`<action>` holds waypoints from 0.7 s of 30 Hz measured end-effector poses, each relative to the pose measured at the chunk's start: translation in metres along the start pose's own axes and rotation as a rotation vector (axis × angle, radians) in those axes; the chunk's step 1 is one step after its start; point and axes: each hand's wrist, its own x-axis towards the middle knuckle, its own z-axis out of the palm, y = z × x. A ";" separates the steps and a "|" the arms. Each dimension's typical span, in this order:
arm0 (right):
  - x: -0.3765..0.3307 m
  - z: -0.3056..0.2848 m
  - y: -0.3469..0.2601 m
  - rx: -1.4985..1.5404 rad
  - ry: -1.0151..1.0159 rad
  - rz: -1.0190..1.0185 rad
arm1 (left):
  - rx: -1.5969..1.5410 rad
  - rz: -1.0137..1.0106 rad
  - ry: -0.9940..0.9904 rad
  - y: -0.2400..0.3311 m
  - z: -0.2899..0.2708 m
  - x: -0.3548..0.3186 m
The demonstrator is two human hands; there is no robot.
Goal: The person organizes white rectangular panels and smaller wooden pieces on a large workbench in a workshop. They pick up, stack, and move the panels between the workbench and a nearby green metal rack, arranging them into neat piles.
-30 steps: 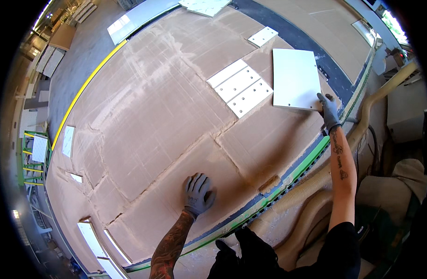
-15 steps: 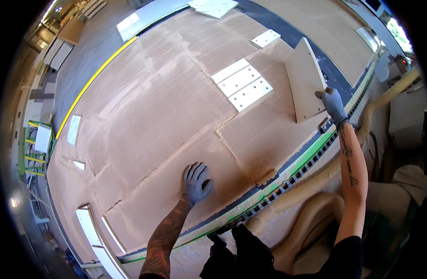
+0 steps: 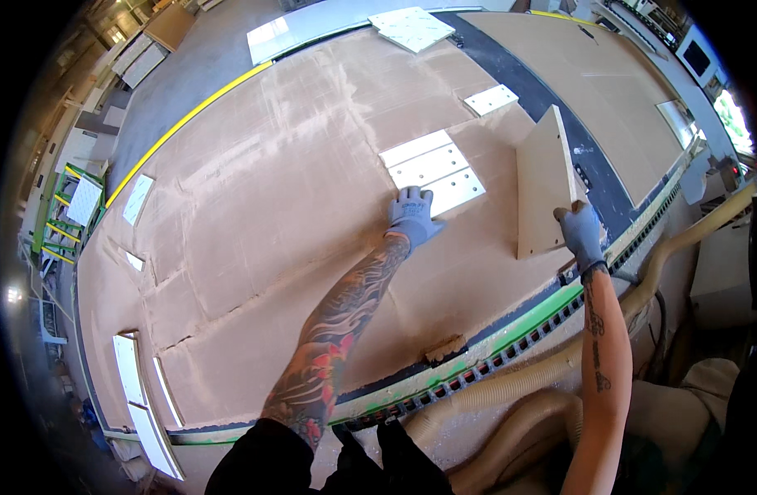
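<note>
In my gloved right hand point(image 3: 581, 235) is the near edge of a large white panel point(image 3: 543, 190), its fingers closed around that edge. The panel stands upright on the dusty brown machine bed point(image 3: 254, 223). My gloved left hand point(image 3: 413, 221) reaches across the bed, its fingers stretched out onto the near corner of a group of flat white drilled panels point(image 3: 424, 161). Dark round holes dot these panels, and the hand covers part of the nearest one. Whether its fingertips press on the panel cannot be made out.
A smaller drilled white strip point(image 3: 491, 100) lies farther back, with white sheets point(image 3: 411, 27) beyond. Long white strips point(image 3: 143, 388) rest at the left front. A green and black rail point(image 3: 510, 334) borders the near edge; ribbed hoses point(image 3: 510, 384) run below. Beside the bed lies a second brown bed point(image 3: 593, 91).
My left hand has moved from the bare bed, forward and right, to the drilled panels. My right hand still holds the upright panel, which appears shifted slightly with the view.
</note>
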 end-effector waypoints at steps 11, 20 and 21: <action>-0.005 -0.009 -0.010 0.030 -0.003 0.042 | 0.190 -0.047 -0.315 0.023 0.001 0.039; 0.001 -0.003 -0.021 -0.022 -0.012 0.043 | 0.254 -0.062 -0.257 -0.017 -0.023 0.102; 0.003 -0.003 -0.020 -0.032 0.003 0.038 | 0.236 -0.064 -0.303 -0.017 -0.021 0.108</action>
